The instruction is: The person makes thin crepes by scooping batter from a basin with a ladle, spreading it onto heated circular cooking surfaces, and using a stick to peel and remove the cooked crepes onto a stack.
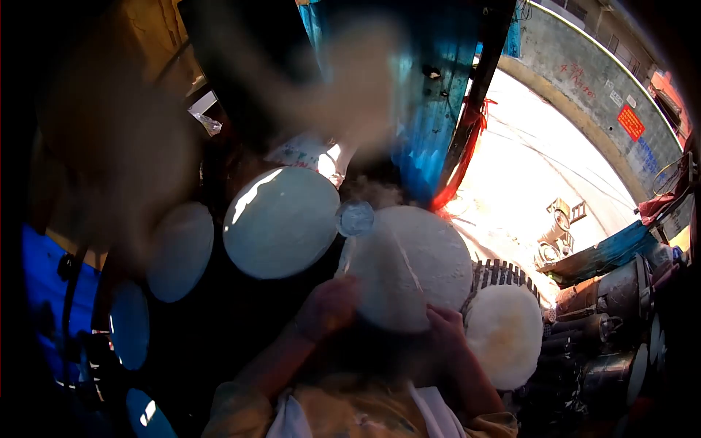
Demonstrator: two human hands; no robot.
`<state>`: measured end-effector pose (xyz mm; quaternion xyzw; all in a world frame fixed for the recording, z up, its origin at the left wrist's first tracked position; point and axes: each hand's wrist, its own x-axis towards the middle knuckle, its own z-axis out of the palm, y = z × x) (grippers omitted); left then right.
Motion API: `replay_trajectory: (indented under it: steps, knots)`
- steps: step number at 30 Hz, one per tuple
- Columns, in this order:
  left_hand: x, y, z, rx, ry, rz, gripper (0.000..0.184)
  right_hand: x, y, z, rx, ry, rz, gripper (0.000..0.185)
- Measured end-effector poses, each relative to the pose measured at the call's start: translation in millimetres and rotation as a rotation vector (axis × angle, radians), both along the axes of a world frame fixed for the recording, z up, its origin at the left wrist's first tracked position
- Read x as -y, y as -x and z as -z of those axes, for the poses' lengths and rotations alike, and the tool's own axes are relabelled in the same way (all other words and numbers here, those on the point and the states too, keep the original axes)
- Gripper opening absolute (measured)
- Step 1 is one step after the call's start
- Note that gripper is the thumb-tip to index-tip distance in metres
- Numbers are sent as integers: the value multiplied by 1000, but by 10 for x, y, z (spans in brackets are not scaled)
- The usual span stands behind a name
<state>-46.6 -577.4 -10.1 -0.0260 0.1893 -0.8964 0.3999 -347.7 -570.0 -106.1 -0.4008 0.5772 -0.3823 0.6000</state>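
My left hand (330,305) is at the lower left edge of a large round whitish sheet or disc (438,252), its fingers closed around a thin pale strip or stick that runs upward. On the lower right edge of the same disc, my right hand (442,321) has its fingers closed on another thin pale strip or stick slanting up to the left. A small round translucent object (355,218) lies at the disc's upper left. Blur and haze hide the fingertips and exactly what they grip.
Left of the disc stands a large round white surface (281,223), with smaller round ones farther left. A pale browned round (504,336) sits on a slatted rack at right. Dark cylinders (584,328) lie beyond. Blue sheeting (431,117) hangs ahead beside a bright opening.
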Motion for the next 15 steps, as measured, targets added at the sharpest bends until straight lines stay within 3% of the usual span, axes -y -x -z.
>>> replay_trajectory:
  steps: [2, 5, 9, 12, 14, 15]
  knots:
    - [-240, -296, -38, 22, 65, -44, 25, 245, 138, 16, 85, 26, 318, 29]
    - [-656, -790, -102, 90, 76, -166, 27, 427, -78, 3, -160, 13, 370, 29]
    - [-1212, -1497, -198, 95, 70, -390, 30, 359, -383, -374, -37, -137, 95, 28]
    - [-1617, -1986, -365, 74, 32, -635, 32, 282, -424, 174, 160, -68, 164, 23]
    - [-1846, -2344, -476, 27, 86, -751, 27, 237, -602, 596, 273, 57, 446, 20]
    - [-1944, -2487, -567, -16, 73, -844, 27, 220, -811, 626, 275, 58, 427, 20]
